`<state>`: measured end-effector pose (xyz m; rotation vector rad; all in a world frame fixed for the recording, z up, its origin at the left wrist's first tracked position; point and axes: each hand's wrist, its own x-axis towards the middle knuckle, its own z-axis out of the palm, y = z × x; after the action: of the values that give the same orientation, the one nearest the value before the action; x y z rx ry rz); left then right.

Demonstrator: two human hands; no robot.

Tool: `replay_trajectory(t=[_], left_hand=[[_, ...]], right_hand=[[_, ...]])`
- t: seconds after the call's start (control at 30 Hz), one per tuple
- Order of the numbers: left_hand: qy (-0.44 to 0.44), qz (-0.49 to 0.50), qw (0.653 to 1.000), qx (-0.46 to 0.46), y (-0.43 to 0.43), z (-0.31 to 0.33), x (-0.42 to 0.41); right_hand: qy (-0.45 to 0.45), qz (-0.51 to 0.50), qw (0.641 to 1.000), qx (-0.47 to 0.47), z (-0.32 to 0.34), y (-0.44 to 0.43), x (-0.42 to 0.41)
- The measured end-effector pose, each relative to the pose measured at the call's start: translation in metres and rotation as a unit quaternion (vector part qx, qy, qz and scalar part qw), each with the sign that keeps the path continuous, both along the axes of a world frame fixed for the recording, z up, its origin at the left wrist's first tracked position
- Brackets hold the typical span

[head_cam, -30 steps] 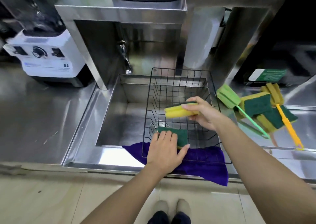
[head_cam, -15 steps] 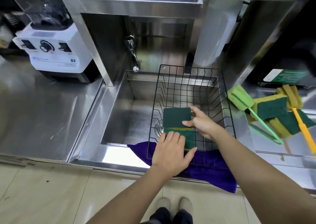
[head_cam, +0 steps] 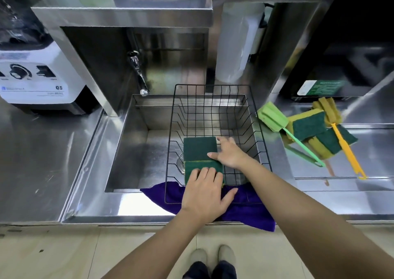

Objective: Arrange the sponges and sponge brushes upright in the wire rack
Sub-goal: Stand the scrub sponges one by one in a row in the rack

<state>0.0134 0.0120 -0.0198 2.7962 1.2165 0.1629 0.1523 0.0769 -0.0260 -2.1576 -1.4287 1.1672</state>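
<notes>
Moved: second sponge [head_cam: 200,148], a second ago carried yellow-edge-out in the right hand [head_cam: 229,152] above the rack [head_cam: 215,129], half a second ago just reaching its slot; now standing green face toward the camera directly behind the first sponge [head_cam: 203,168], the two touching or nearly so. Right hand: fingers loosened and spread, resting against the second sponge's right edge, no longer clamped round it. Left hand [head_cam: 205,195]: as before, laid flat on the top of the first sponge, fingers together, steadying rather than gripping.

Meaning for task: two sponges in the rack at its near left, both roughly upright; count in hand, none.

Remaining, on the bench [head_cam: 362,193] right of the rack: pile of sponges [head_cam: 309,127], green brush [head_cam: 271,116], yellow brush [head_cam: 328,108]; further handles beneath, number unclear.

Surrounds: rack over sink [head_cam: 132,151], near end on purple cloth [head_cam: 245,212]; tap [head_cam: 138,74]; blender [head_cam: 32,78] far left
</notes>
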Motion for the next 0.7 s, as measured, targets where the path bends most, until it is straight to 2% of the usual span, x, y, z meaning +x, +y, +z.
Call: replay_trajectory(t=[0.2,0.33,0.43,0.53,0.7], left_hand=[[0.021,-0.060,0.997,-0.035,-0.014,0.002,0.043],[0.036,-0.089,0.994,-0.044,-0.020,-0.001,0.066],[0.055,-0.099,0.992,-0.049,-0.025,-0.004,0.079],[0.065,-0.103,0.991,-0.050,-0.030,-0.007,0.087],[0.045,-0.097,0.993,-0.055,-0.030,-0.012,0.088]], right_hand=[[-0.039,-0.032,0.990,0.132,0.026,-0.020,0.034],[-0.057,-0.117,0.973,0.190,0.044,-0.034,0.081],[-0.100,-0.176,0.960,0.193,0.051,-0.045,0.120],[-0.203,-0.186,0.946,0.173,0.053,-0.053,0.155],[-0.375,-0.044,0.923,0.076,0.051,-0.048,0.194]])
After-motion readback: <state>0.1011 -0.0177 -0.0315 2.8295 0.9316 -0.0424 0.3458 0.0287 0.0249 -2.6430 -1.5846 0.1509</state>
